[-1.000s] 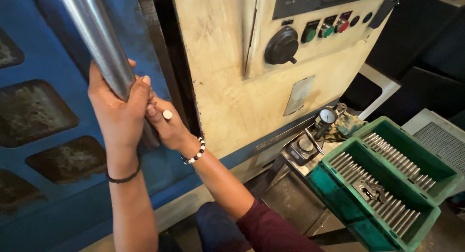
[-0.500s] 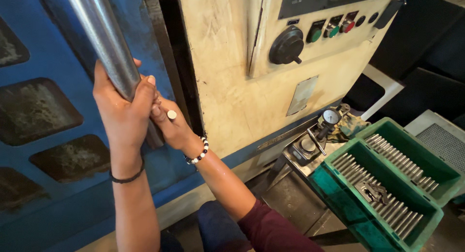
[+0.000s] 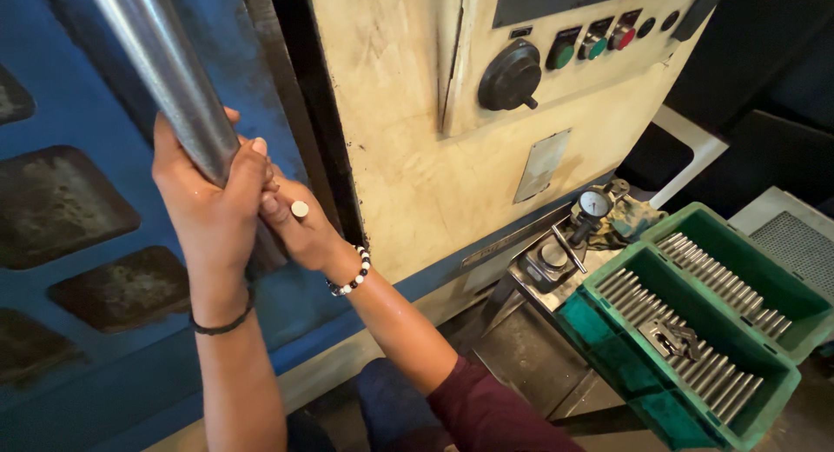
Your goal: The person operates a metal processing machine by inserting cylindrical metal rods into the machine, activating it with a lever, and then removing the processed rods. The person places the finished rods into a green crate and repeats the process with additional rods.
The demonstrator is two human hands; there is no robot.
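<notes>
The person holds a long shiny steel bar [image 3: 165,69] with both hands. The bar is round and grey. It leans, with its top end going up and off the top left corner of the view and its low end hidden behind the hands.

The left hand [image 3: 208,200] is wrapped around the bar, with its grip pressed tight on the metal. The fingers curl over the front of the bar. There is a thin black band [image 3: 221,323] on that wrist.

The right hand [image 3: 300,230] sits just below and to the right of the left hand, touching it. Its grip is closed on the low part of the bar too, as far as I can tell, but the left hand hides most of it. It has a ring [image 3: 300,209] on 1 finger and a bead bracelet [image 3: 352,274] on the wrist.

So the bar runs up and to the left from both hands, and the left hand is higher on it.

Behind the bar is a big blue machine wall [image 3: 78,139]. To the right is a cream panel [image 3: 408,139] with a black knob [image 3: 511,76] and coloured buttons [image 3: 595,43].

Low on the right are 2 green trays [image 3: 608,348] full of small metal pins [image 3: 695,365], well apart from the hands. A round dial gauge [image 3: 594,203] stands near them.
</notes>
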